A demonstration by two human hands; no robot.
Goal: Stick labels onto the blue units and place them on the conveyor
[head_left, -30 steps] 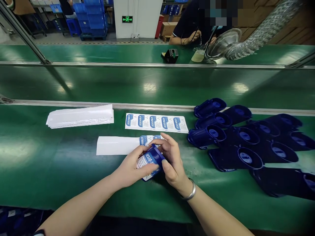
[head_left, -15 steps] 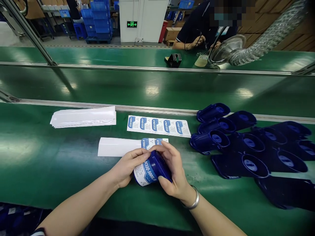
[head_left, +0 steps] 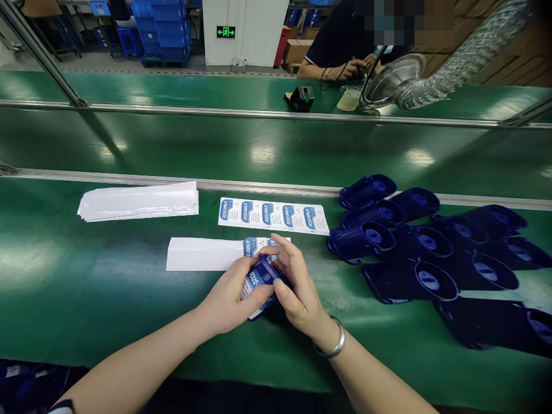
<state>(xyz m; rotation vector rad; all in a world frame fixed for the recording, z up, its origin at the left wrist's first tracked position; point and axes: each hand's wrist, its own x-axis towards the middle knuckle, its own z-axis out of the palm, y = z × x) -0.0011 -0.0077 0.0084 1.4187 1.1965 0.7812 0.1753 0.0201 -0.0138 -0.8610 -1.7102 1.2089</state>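
Between my hands is a dark blue plastic housing (head_left: 268,270) with a blue and white label partly covered by my fingers. My left hand (head_left: 230,296) grips its labelled side, thumb across the front. Curled round the far right side, my right hand (head_left: 297,287) has its thumb against the housing's edge; a metal bangle is on that wrist. Just behind the hands lies a label strip (head_left: 202,253), mostly bare white backing with a few blue labels at its right end. Farther back is a full sheet of blue and white labels (head_left: 272,215).
A stack of white strips (head_left: 140,201) lies at the back left. Several dark blue housings (head_left: 414,279) spread over the right of the green table (head_left: 107,299). Beyond the metal rail (head_left: 259,115), another person works near a silver duct hose (head_left: 466,63).
The housing has turned in my hands, so its label shows less. My left hand has shifted its hold, thumb now across the front. The whole view has shifted slightly.
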